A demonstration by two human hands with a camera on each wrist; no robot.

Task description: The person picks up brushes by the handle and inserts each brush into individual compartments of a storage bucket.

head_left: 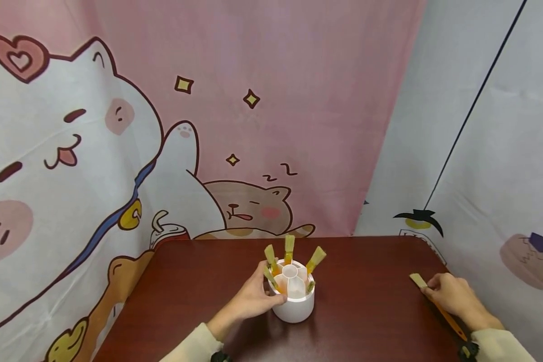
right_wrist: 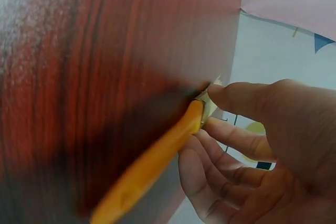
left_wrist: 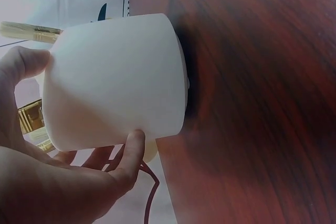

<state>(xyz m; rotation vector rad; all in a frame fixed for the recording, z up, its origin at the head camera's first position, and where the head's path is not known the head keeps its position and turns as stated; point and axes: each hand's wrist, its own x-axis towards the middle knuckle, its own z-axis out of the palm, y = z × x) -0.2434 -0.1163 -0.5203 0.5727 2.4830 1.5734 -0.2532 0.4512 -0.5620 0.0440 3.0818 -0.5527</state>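
Note:
A white round holder [head_left: 294,309] with several compartments stands on the brown table, and several flat paintbrushes [head_left: 289,244] sit in it with their pale bristles up. My left hand [head_left: 254,296] grips its left side, the thumb at the rim; in the left wrist view the fingers wrap round the white wall [left_wrist: 115,82]. Far to the right, my right hand [head_left: 456,296] pinches another paintbrush [head_left: 450,322] close to its metal collar, between thumb and fingers. Its orange handle [right_wrist: 152,166] slants back toward the wrist, close over the tabletop.
The dark red-brown table [head_left: 357,291] reaches back to a pink printed curtain [head_left: 317,100] with cartoon cats. A pale curtain [head_left: 502,151] hangs along the right side, close to the right hand.

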